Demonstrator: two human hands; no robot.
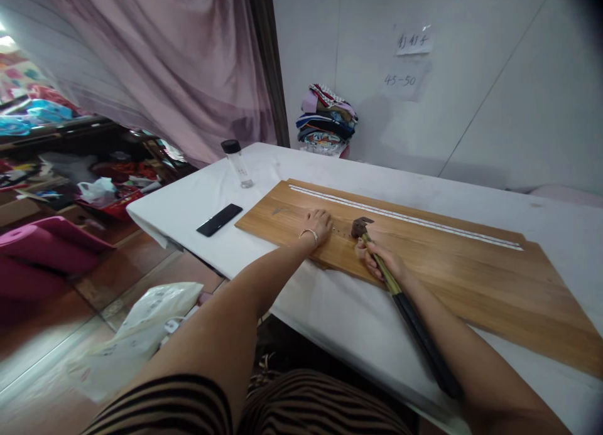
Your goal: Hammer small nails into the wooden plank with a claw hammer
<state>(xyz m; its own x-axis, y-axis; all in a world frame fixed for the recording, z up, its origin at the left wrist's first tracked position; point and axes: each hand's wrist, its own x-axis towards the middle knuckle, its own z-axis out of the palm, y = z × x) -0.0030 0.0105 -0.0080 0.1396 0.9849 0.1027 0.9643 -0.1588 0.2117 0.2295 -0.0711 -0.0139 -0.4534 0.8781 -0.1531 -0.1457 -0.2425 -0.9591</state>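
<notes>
A long wooden board (452,265) lies on the white-covered table. My right hand (384,259) grips a claw hammer (391,281) close to its rusty head, which is over the board, while the black handle end slants back along my forearm. My left hand (319,225), with a bracelet at the wrist, rests palm down on the board, fingers laid on the wood. Between the hammer head and that hand, a short row of small nails (345,234) shows in the board. Several loose nails (279,211) lie farther left. A white measuring tape (405,216) stretches along the board's far side.
A black phone (219,220) and a clear bottle (238,165) with a black lid are on the table's left part (174,199). Folded clothes (327,118) are stacked by the wall. A pink curtain (188,58) hangs at left, and a plastic bag (151,322) lies below.
</notes>
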